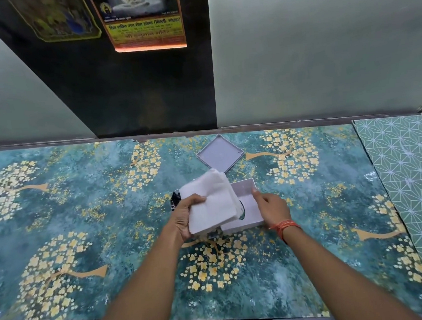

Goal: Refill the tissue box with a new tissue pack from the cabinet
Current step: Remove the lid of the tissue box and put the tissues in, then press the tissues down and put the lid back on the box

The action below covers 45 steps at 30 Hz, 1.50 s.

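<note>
A stack of white tissues (209,200) is held in my left hand (185,217), lifted just over the left side of the grey tissue box (247,209) in the middle of the table. My right hand (271,209) grips the box's right edge, thumb and fingers on its wall. The box lies with an oval slot partly showing under the tissues. A flat square grey lid (220,154) lies apart from the box, further back on the table. A dark shiny wrapper (174,201) peeks out behind my left hand; most of it is hidden.
The table carries a teal covering with yellow flower trees (82,222). A pale green patterned sheet (407,168) covers the right end. Behind runs a wall with a dark panel (148,94) bearing posters. The table's front edge is near my body.
</note>
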Each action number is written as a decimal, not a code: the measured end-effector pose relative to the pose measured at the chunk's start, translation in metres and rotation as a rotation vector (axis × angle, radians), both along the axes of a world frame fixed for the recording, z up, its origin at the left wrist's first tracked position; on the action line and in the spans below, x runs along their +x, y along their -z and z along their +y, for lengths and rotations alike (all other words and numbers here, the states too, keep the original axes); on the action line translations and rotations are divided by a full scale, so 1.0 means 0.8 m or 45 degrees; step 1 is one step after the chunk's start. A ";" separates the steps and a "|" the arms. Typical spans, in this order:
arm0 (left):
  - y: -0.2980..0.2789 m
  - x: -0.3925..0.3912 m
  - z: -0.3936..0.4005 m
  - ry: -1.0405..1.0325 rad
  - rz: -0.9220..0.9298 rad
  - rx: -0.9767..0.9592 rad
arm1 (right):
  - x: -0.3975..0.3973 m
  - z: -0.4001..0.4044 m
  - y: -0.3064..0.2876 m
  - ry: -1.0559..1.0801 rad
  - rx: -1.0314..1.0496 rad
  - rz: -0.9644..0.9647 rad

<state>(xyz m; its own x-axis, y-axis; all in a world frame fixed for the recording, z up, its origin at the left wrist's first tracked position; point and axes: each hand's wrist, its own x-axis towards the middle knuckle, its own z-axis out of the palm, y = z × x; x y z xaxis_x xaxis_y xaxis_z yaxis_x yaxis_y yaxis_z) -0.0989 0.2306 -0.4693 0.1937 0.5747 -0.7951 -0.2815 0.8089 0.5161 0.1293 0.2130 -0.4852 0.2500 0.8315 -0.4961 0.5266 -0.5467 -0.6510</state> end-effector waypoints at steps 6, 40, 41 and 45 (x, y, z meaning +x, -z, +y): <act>-0.006 0.006 0.005 0.088 -0.021 0.056 | -0.011 0.007 -0.025 0.092 0.484 -0.203; -0.002 0.086 -0.013 0.473 1.280 0.840 | -0.013 0.016 -0.016 0.063 0.145 -0.176; 0.005 0.087 -0.016 0.497 1.331 0.873 | -0.014 0.015 -0.011 0.050 0.153 -0.172; 0.019 0.088 -0.025 0.519 1.398 0.939 | -0.020 0.008 -0.001 0.022 0.128 -0.192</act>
